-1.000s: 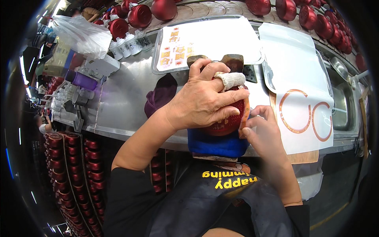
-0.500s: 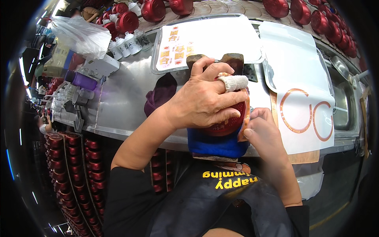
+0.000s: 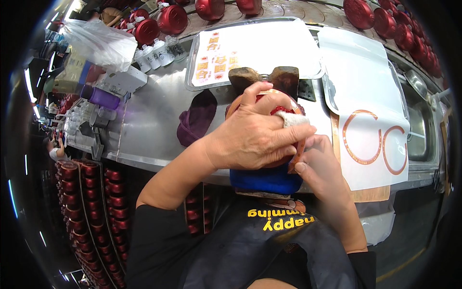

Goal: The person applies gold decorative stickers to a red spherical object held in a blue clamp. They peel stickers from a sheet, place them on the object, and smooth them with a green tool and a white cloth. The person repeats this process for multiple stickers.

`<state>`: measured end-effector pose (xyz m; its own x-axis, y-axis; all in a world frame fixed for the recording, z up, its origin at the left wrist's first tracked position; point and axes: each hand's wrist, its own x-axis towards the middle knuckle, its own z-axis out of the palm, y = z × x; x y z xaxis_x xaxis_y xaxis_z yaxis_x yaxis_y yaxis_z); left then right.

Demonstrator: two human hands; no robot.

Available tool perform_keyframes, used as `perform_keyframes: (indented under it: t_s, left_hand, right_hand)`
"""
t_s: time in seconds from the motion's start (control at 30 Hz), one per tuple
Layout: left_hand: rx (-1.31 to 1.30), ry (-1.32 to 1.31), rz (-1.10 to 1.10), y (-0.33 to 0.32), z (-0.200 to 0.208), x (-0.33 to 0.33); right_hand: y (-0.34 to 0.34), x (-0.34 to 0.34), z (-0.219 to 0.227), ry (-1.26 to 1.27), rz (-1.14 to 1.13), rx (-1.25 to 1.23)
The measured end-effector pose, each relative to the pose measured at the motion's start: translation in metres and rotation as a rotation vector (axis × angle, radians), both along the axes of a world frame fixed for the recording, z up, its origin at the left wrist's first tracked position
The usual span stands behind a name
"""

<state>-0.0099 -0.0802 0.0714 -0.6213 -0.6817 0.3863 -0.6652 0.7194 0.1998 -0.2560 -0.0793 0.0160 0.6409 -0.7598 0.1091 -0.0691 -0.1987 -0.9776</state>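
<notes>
My left hand (image 3: 255,132) curves over a round red bottle (image 3: 278,111) and covers most of it. A pale cloth finger sleeve (image 3: 294,119) sits on one of its fingers. Along the bottle's right side runs an orange printed decal strip (image 3: 299,153), its lower end pinched between thumb and finger of my right hand (image 3: 321,159). Beneath the bottle is a blue cloth pad (image 3: 264,180). Behind it stands a dark, worn two-pronged rest (image 3: 284,78). Printed sheet paper to the right bears two orange ring-shaped decals (image 3: 362,136).
A metal tray (image 3: 191,72) with a white decal sheet (image 3: 269,43) lies behind. On the left are a purple cloth (image 3: 196,120), a purple bottle (image 3: 103,97) and white bottles (image 3: 161,53). A sink (image 3: 423,139) is at right; red bottles (image 3: 358,14) line the back.
My left hand has shifted slightly right and down over the bottle. More orange band shows at the bottle's upper edge. My right hand keeps its pinch on the strip, slightly lower.
</notes>
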Motion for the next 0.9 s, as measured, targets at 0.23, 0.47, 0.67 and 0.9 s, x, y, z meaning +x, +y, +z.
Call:
perform_keyframes:
  t_s: [0.23,0.47,0.67,0.9]
  left_hand:
    - [-0.03,0.117,0.456,0.069,-0.027,-0.05]
    - [-0.269,0.088,0.643,0.071,-0.058,-0.073]
    - [-0.304,0.061,0.613,0.073,-0.043,-0.071]
    - [-0.335,0.048,0.589,0.071,-0.038,-0.073]
  right_hand:
    - [-0.002,-0.002,-0.008,-0.067,0.011,0.134]
    - [-0.011,-0.014,0.012,0.109,0.044,-0.026]
    - [-0.029,-0.008,0.018,0.187,-0.201,-0.566]
    - [-0.035,-0.003,0.01,0.248,-0.178,-0.864]
